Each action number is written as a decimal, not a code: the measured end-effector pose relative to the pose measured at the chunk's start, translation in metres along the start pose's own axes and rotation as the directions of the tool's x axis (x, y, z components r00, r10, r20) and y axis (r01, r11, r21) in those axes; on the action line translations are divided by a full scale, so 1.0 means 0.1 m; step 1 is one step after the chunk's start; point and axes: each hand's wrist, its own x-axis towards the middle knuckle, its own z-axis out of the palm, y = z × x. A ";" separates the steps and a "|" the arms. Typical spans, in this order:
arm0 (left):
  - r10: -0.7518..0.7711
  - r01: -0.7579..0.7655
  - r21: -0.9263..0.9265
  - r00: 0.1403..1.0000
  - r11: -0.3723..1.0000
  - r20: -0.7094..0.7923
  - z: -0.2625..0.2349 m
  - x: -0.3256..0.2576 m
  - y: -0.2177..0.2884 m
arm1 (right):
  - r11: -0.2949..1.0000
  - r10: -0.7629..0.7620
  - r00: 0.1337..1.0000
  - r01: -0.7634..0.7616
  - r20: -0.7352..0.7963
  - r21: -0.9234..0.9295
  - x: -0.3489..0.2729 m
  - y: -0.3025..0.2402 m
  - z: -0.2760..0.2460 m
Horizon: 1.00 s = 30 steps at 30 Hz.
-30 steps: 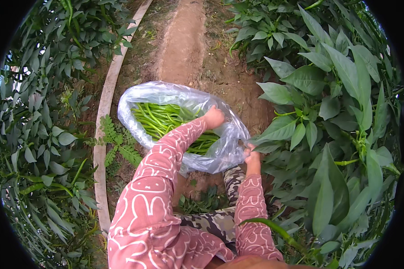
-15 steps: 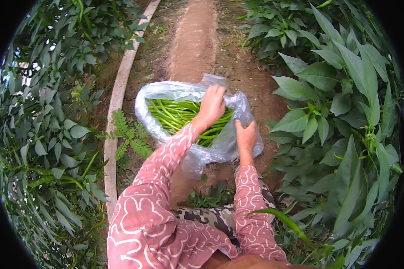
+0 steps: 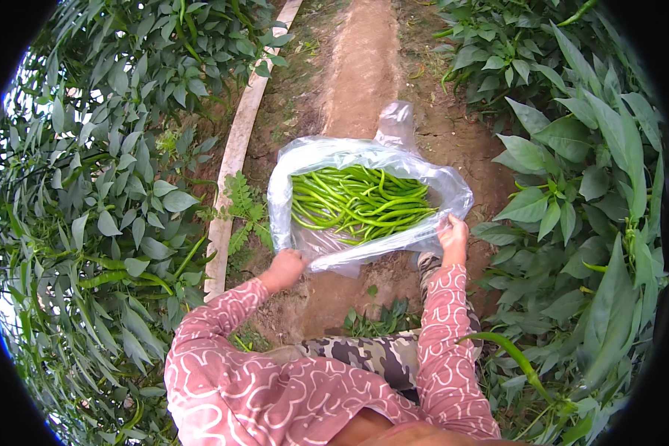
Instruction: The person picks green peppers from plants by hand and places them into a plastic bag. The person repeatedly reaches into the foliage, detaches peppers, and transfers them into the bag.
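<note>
A clear plastic bag lies with its mouth spread wide on the ground in front of me. Long green chili peppers fill its middle, most of them lying roughly side by side. My left hand is closed on the bag's near left corner. At the near right edge, my right hand pinches the plastic rim between thumb and fingers. One loose flap of the bag stands out at its far side.
Leafy pepper plants crowd the left and more plants the right, some bearing green peppers. A pale curved edging strip runs along the left of the dirt path. A ferny weed grows beside the bag.
My left hand has moved from the bag's far right rim to its near left corner. My right hand keeps hold of the right side, and the peppers are now more exposed.
</note>
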 end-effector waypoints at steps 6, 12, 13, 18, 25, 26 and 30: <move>-0.241 0.066 -0.237 0.440 0.969 -0.865 -0.68 0.41 -0.43 | 0.882 -0.229 0.950 0.294 0.211 -0.369 -0.26 -0.29 0.03; -0.312 -0.286 -0.465 0.446 0.838 -0.839 -1.06 0.54 0.18 | 0.026 -0.598 0.692 0.520 0.404 -0.854 -1.08 0.07 0.29; -0.314 -0.329 -0.498 0.477 0.802 -0.821 -1.13 0.52 0.38 | 0.005 -0.573 0.672 0.574 0.468 -0.819 -1.29 0.18 0.36; -0.391 -0.724 -0.631 0.515 0.279 -0.763 -1.77 0.16 1.23 | -0.079 -0.231 0.578 0.790 0.782 -0.608 -2.53 0.35 0.11; -0.136 -0.995 -0.073 0.062 0.071 -0.989 -3.12 -1.11 2.33 | 0.334 0.079 0.546 0.774 0.834 -0.538 -4.47 -0.73 -0.53; -0.027 -0.999 0.007 -0.009 0.047 -1.000 -3.25 -1.30 2.51 | 0.401 0.022 0.575 0.744 0.818 -0.534 -4.71 -0.92 -0.57; 0.371 -0.996 0.085 -0.083 -0.010 -0.925 -3.59 -1.80 3.32 | 0.372 -0.505 0.473 0.874 0.722 -0.312 -5.47 -1.47 -0.73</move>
